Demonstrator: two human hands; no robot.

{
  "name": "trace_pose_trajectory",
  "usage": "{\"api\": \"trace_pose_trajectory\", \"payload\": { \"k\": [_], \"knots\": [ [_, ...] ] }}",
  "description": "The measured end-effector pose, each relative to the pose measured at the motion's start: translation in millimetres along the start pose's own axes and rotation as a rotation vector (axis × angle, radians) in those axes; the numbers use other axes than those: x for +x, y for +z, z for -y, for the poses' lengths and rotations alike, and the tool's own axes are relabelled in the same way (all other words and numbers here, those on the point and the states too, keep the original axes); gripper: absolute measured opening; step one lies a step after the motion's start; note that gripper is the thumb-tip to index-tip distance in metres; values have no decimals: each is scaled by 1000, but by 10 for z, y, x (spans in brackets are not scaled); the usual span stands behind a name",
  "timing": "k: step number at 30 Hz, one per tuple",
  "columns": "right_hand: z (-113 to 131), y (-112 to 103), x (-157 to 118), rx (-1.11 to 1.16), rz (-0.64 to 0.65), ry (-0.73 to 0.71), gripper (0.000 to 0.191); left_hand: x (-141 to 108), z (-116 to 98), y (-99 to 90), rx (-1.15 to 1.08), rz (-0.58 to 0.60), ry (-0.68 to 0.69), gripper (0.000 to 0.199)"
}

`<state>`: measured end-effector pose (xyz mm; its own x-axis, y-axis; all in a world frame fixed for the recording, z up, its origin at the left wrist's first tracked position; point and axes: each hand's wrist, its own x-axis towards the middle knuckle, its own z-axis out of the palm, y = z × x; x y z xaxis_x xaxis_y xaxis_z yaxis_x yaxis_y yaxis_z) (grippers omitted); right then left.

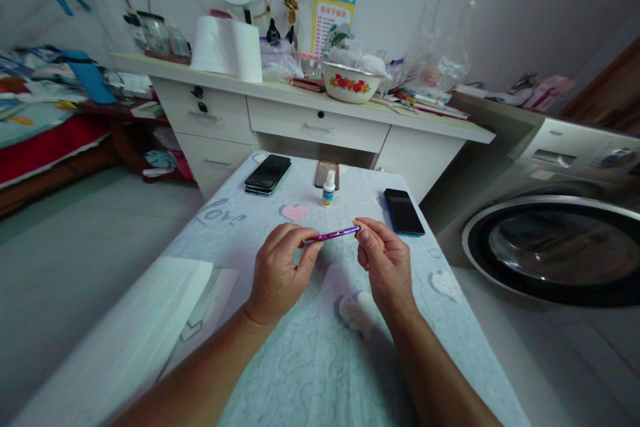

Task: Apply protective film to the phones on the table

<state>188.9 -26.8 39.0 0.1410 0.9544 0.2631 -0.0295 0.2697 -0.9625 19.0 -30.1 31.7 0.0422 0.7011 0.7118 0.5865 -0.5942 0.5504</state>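
A purple smartphone (334,235) is held edge-on above the table, its slim side with a port facing me. My left hand (283,267) pinches its left end between thumb and fingers. At the other end, my right hand (387,260) is closed on a small orange cloth-like piece (376,235), pressed against the phone's corner; most of that piece is hidden by the fingers. Beyond the phone stands a small spray bottle (328,189) with a white top, in front of a brownish phone or case (321,175) lying flat.
Stacked dark phones (269,173) lie at the table's far left, and a blue-edged phone (404,212) at the right. A white board-like panel (135,333) covers the left side. Behind stands a white desk (320,121) with a floral bowl (351,83); a washing machine (555,213) is at right.
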Motion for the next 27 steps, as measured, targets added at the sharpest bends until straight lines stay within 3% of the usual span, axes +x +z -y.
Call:
{"api": "trace_pose_trajectory", "payload": {
  "k": [13,27],
  "knots": [
    [-138,15,21,25,11,113,31,9,-8,-2,-4,4,-8,6],
    [-102,-2,14,25,14,77,28,7,6,-8,-6,8,-9,6]
  ]
}}
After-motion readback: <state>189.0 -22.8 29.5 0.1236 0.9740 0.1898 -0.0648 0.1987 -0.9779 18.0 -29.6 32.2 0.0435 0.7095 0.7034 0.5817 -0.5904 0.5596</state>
